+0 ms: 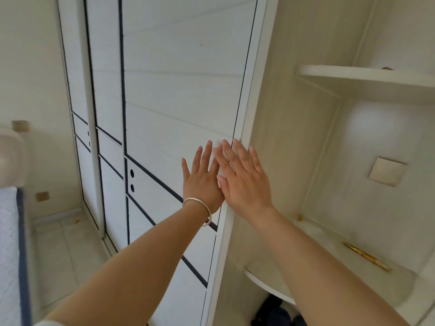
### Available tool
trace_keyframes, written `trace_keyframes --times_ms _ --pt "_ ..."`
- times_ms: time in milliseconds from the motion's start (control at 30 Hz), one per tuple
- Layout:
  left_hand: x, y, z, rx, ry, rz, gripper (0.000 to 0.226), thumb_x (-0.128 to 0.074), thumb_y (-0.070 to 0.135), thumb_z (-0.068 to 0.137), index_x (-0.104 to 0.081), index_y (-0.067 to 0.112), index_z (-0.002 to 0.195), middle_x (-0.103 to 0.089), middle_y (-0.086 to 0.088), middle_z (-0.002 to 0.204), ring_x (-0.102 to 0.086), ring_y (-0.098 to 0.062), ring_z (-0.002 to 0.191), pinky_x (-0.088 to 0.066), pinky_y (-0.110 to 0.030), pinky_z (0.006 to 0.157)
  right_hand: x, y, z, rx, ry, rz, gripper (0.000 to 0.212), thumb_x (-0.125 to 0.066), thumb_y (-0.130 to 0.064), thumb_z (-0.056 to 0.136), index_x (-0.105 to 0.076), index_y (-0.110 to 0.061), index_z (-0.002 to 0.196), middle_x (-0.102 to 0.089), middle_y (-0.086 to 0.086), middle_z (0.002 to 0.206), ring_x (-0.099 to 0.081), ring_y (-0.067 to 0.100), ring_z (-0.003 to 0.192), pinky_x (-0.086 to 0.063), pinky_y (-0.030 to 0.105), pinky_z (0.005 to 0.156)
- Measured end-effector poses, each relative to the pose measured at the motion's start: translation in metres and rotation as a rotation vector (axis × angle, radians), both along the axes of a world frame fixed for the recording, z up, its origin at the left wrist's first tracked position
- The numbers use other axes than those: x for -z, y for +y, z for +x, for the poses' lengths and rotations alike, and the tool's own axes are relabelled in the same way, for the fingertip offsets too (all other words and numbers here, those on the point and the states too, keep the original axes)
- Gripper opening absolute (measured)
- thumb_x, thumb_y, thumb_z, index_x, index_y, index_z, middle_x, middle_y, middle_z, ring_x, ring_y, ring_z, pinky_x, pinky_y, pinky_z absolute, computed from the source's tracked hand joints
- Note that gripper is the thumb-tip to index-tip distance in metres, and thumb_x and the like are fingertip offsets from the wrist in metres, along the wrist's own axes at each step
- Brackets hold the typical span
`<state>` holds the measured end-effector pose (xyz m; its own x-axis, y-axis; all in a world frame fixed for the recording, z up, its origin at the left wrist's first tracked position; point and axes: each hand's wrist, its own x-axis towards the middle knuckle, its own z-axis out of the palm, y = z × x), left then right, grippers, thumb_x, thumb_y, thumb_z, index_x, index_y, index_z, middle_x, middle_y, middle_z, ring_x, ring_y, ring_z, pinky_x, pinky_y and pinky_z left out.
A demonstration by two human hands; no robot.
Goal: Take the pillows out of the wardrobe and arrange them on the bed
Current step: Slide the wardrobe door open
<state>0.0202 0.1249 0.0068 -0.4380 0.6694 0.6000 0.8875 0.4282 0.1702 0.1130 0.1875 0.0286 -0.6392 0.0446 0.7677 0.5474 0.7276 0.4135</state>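
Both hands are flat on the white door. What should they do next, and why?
Probably slide the wardrobe door leftward. The left hand and right hand lie open and flat at its right edge, gripping nothing, and no pillows show yet; the open shelves beside it hold only small things.

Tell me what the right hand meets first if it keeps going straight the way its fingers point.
The right hand points up along the wardrobe door's right edge, fingers flat against it. It likely just slides up that white frame; nothing else shows in its line, though depth is unclear.
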Motion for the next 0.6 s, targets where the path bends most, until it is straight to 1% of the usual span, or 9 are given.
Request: trace_keyframes --times_ms 67,133,200,267,333,433,467,533,600 --pt "-0.002 0.004 -0.004 0.021 0.013 -0.005 0.067 -0.022 0.037 0.096 0.02 0.027 0.148 0.024 0.003 0.158 0.021 -0.018 0.146 0.011 -0.051 0.117 -0.002 0.004 -0.002 -0.012 0.011 0.022 0.053 -0.031 -0.03 0.093 -0.034 -0.014 0.144 -0.037 0.007 0.15 -0.018 0.023 0.14 -0.007 0.04 0.115" --pt "-0.002 0.007 -0.007 0.032 0.024 -0.047 0.067 -0.024 0.034 0.098 0.021 0.027 0.146 0.024 0.002 0.158 0.02 -0.017 0.146 0.01 -0.051 0.117 -0.002 0.006 -0.006 0.023 0.007 0.054 0.053 -0.027 -0.028 0.094 -0.031 -0.012 0.145 -0.034 0.008 0.151 -0.019 0.024 0.141 -0.005 0.04 0.116" --pt "0.0 0.01 -0.009 0.026 0.029 -0.104 0.067 -0.026 0.032 0.099 0.021 0.026 0.146 0.023 0.001 0.159 0.022 -0.018 0.145 0.01 -0.051 0.117 0.002 0.006 -0.011 0.054 -0.015 0.076 0.051 -0.017 -0.023 0.097 -0.025 -0.009 0.146 -0.032 0.009 0.152 -0.021 0.025 0.142 -0.001 0.04 0.117" --pt "0.001 0.012 -0.012 0.002 0.044 -0.126 0.07 -0.029 0.033 0.099 0.02 0.025 0.147 0.023 -0.001 0.159 0.024 -0.019 0.145 0.01 -0.052 0.117 0.008 0.004 -0.018 0.05 -0.035 0.092 0.053 -0.002 -0.017 0.097 -0.018 -0.006 0.146 -0.03 0.01 0.153 -0.018 0.025 0.143 0.004 0.039 0.118" --pt "0.002 0.012 -0.014 -0.022 0.05 -0.121 0.072 -0.031 0.035 0.099 0.023 0.024 0.146 0.023 -0.002 0.158 0.025 -0.021 0.144 0.009 -0.053 0.117 0.009 0.001 -0.024 0.062 -0.05 0.092 0.055 0.003 -0.016 0.095 -0.016 -0.004 0.145 -0.03 0.01 0.153 -0.016 0.023 0.142 0.005 0.038 0.117" --pt "0.003 0.015 -0.02 -0.041 0.016 -0.098 0.074 -0.031 0.039 0.098 0.023 0.024 0.146 0.023 0.0 0.159 0.024 -0.021 0.145 0.005 -0.055 0.118 0.012 -0.001 -0.032 0.073 -0.038 0.044 0.057 0.008 -0.015 0.095 -0.017 -0.002 0.144 -0.03 0.009 0.153 -0.023 0.021 0.143 0.004 0.036 0.117" --pt "0.003 0.016 -0.023 -0.047 -0.001 -0.092 0.074 -0.031 0.04 0.098 0.022 0.025 0.147 0.023 0.002 0.159 0.025 -0.021 0.144 0.005 -0.055 0.118 0.013 -0.001 -0.036 0.075 -0.029 0.027 0.054 0.007 -0.015 0.095 -0.014 -0.001 0.143 -0.03 0.01 0.153 -0.023 0.021 0.143 0.004 0.036 0.116" --pt "0.004 0.018 -0.033 -0.063 -0.025 -0.084 0.072 -0.03 0.04 0.098 0.02 0.025 0.148 0.023 0.004 0.159 0.025 -0.02 0.144 0.006 -0.054 0.118 0.017 -0.006 -0.048 0.066 -0.013 -0.024 0.05 -0.002 -0.016 0.094 -0.009 0.0 0.141 -0.029 0.01 0.153 -0.022 0.021 0.143 0.003 0.038 0.117" --pt "0.003 0.018 -0.046 -0.086 -0.046 -0.081 0.068 -0.027 0.039 0.099 0.018 0.025 0.149 0.02 0.004 0.16 0.023 -0.02 0.145 0.005 -0.054 0.118 0.017 -0.015 -0.059 0.063 0.021 -0.09 0.052 -0.01 -0.016 0.092 -0.012 0.0 0.141 -0.028 0.012 0.153 -0.021 0.023 0.143 -0.003 0.038 0.119"
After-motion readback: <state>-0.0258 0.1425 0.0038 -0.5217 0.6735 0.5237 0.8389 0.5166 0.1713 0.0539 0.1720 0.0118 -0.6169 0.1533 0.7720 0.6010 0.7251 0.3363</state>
